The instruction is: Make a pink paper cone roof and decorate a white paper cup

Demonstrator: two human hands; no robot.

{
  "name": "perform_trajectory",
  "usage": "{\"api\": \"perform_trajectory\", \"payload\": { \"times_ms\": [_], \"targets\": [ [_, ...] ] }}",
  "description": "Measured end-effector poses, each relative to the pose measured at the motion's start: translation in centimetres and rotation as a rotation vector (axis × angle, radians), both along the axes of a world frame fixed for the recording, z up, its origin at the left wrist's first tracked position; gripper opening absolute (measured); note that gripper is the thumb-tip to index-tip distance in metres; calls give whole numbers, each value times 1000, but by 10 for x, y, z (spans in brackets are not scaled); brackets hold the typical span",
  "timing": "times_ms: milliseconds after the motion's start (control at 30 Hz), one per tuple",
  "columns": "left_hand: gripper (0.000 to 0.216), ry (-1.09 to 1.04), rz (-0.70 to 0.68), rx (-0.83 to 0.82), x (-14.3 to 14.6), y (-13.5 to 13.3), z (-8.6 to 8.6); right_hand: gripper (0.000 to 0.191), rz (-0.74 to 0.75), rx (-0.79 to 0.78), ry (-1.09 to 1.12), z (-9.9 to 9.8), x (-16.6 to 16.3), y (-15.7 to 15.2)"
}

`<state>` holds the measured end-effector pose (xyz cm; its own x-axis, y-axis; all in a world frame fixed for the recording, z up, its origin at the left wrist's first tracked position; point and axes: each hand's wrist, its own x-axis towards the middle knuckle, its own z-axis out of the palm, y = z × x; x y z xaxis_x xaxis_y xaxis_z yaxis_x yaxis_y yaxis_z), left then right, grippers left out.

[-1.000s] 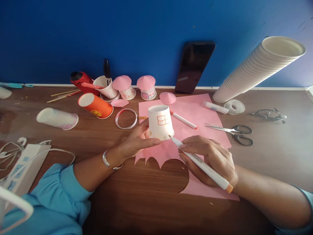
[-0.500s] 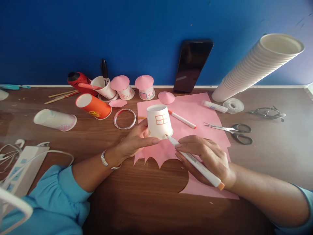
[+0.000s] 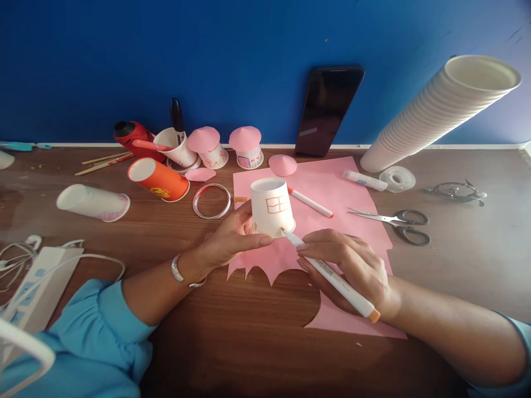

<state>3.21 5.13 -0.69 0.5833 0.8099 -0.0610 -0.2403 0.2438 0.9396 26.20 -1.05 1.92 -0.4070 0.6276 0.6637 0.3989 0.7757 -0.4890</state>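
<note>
My left hand (image 3: 238, 232) is closed around the lower left side of a white paper cup (image 3: 269, 218), held upside down above the pink paper. An orange-red window with crossed panes is drawn on the cup, and a small brownish mark shows near its left lower edge. In my right hand (image 3: 348, 265) is a white marker (image 3: 332, 279) with an orange end. Its tip meets or nearly meets the cup's lower front, where a small brownish spot shows. Behind the cup, a second white marker with red ends (image 3: 312, 203) lies on the pink paper (image 3: 340, 182).
Behind stand two small cups with pink cone tops (image 3: 245, 145), an orange cup (image 3: 157, 179) and a phone (image 3: 329, 113). To the right are scissors (image 3: 398, 221), clear tape (image 3: 397, 179), eyeglasses (image 3: 454, 192) and a tall cup stack (image 3: 440, 113). A power strip (image 3: 37, 282) lies left.
The cup has shifted very slightly to the right in view. Both hands keep their grips, and the marker tip stays at the cup's lower front.
</note>
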Motion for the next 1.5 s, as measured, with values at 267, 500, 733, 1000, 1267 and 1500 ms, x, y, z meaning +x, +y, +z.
{"api": "perform_trajectory", "payload": {
  "times_ms": [267,500,733,1000,1267,1500],
  "targets": [
    [48,2,-16,13,0,0,-1,20,-3,-17,1,0,-1,0],
    [46,-2,-10,33,1,0,-1,22,7,-22,7,-2,0,0],
    [47,15,-9,22,-1,0,0,23,-4,-18,9,-4,0,0],
    [50,52,6,7,-2,-1,0,20,5,-11,4,-2,1,0],
    [47,25,43,12,-1,-1,-2,17,20,-18,3,-4,0,-2],
    [50,19,47,7,-2,0,-4,16,21,-33,2,2,-2,-2]
  ]
}}
